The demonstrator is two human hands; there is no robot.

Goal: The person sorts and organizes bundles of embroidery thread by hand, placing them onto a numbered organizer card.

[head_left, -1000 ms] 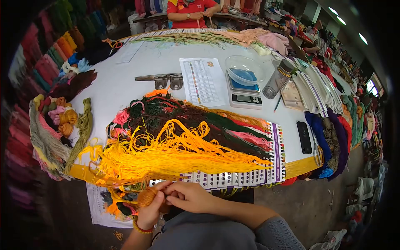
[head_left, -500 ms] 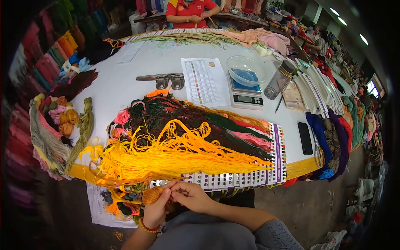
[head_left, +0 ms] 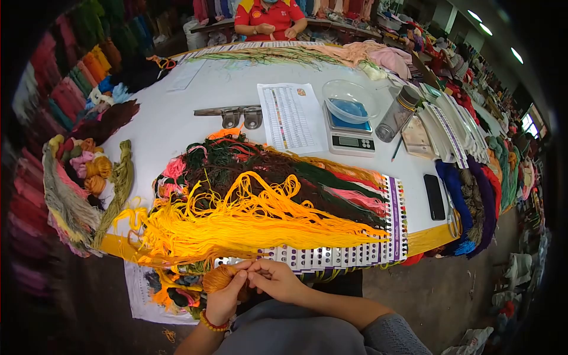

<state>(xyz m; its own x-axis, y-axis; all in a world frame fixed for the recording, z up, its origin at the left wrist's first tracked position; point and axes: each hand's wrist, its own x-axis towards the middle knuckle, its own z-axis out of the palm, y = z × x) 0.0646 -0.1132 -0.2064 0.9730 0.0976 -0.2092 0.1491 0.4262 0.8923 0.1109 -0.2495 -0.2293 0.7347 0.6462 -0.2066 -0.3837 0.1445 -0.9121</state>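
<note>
My left hand (head_left: 226, 297), with a beaded bracelet at the wrist, is closed around a bundle of orange-brown thread (head_left: 219, 278) at the table's near edge. My right hand (head_left: 273, 280) is pinched close beside its fingertips; whatever lies between those fingers is too small to make out. Just beyond both hands, a long mass of bright yellow thread (head_left: 236, 228) spreads over the table, its right end at a row of white punched thread cards (head_left: 349, 255). Dark green, brown, red and pink threads (head_left: 260, 163) lie behind the yellow.
Further back are a printed sheet (head_left: 290, 118), a metal clip bar (head_left: 228, 110), a scale (head_left: 350, 144) with a clear bowl (head_left: 349, 99), and a bottle (head_left: 396, 114). To the right lie a phone (head_left: 433, 197) and scissors (head_left: 453, 220). Across the table sits a person in red (head_left: 271, 21).
My hands stay close together by the orange-brown bundle, with only slight finger shifts. Across the table, the person's hands have moved apart and lower.
</note>
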